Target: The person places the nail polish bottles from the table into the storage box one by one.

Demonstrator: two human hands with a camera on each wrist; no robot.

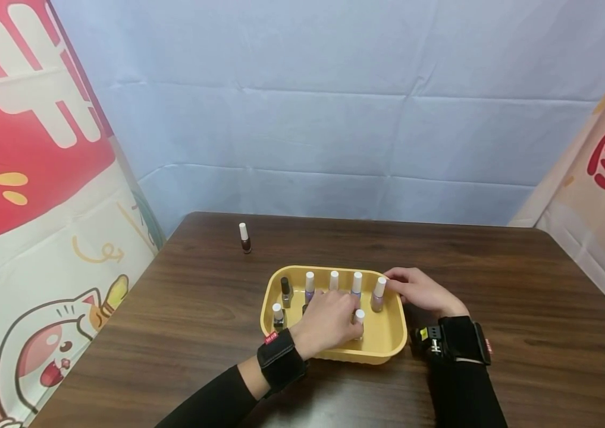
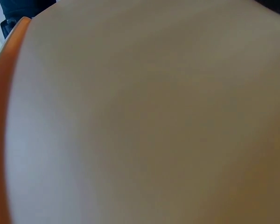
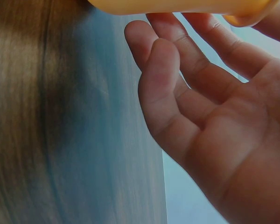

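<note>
A yellow plastic basket (image 1: pixel 385 351) sits on the table, with several small nail polish bottles upright in it. Inside it my left hand (image 1: pixel 329 321) reaches down, pinching a white-capped nail polish bottle (image 1: pixel 360 315) between thumb and forefinger; its lower part is hard to see. At the back right corner, my right hand (image 1: pixel 422 291) grips the basket's rim. From the right wrist, some fingers (image 3: pixel 161 70) are curled below the rim, while others reach behind the basket wall (image 3: pixel 177 5). A blurred pale surface fills the left wrist view, hiding the left fingers.
A dark nail polish bottle with a white cap (image 1: pixel 245 239) stands alone on the brown wooden table (image 1: pixel 190 309), behind and left of the basket. Black-capped (image 1: pixel 285 290) and white-capped bottles (image 1: pixel 379 293) line the basket's back side. A pale blue cloth (image 1: pixel 313 119) hangs behind.
</note>
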